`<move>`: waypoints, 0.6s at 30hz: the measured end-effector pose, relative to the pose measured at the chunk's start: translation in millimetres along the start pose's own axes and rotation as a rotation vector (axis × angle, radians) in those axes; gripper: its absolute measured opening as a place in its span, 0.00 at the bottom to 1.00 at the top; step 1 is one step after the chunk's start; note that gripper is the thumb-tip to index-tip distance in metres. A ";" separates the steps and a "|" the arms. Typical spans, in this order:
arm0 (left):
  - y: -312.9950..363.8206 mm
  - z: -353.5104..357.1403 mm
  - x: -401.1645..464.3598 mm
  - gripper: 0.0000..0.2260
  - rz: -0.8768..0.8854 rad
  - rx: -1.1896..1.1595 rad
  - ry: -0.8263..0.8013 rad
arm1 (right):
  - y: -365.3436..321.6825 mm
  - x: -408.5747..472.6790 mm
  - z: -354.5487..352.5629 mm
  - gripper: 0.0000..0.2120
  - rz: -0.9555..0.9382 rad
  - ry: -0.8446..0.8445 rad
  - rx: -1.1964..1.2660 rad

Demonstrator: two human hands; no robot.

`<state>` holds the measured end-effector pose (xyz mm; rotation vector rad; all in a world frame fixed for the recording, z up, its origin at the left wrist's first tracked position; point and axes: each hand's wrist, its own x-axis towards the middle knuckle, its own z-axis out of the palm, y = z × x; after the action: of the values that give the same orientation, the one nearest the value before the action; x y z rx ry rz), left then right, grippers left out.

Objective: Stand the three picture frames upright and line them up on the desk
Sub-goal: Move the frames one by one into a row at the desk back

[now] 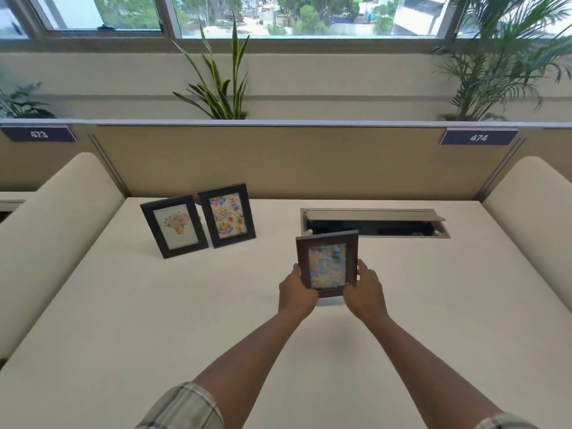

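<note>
Two dark picture frames stand upright side by side at the back left of the desk: a flower frame [174, 226] and, to its right, a "Happy Birthday" frame [227, 215]. A third, brown frame [328, 263] with a pastel picture is held upright over the middle of the desk. My left hand [295, 289] grips its lower left edge and my right hand [366, 291] grips its lower right edge. Whether its bottom edge touches the desk I cannot tell.
The cream desk [154, 320] has an open cable tray [374, 224] set into it just behind the held frame. A tan partition [294, 162] runs along the back, with rounded side dividers left and right. Potted plants stand behind the partition under the window.
</note>
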<state>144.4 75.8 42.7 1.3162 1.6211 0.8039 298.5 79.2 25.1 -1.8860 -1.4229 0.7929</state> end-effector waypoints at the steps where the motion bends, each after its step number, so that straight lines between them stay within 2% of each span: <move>1: -2.0 -12.1 9.5 0.22 -0.009 -0.023 0.026 | -11.6 8.5 10.8 0.24 -0.026 -0.021 -0.004; 7: -6.8 -48.9 49.4 0.33 -0.067 -0.110 0.147 | -58.8 42.4 49.4 0.29 -0.103 -0.090 0.037; 18: -13.7 -80.6 178.2 0.29 -0.052 -0.143 0.180 | -94.7 165.2 94.2 0.28 -0.072 -0.191 -0.065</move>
<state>55.0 249.2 23.1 1.1230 1.6962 1.0116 208.3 271.6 27.1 -1.8353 -1.6420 0.9215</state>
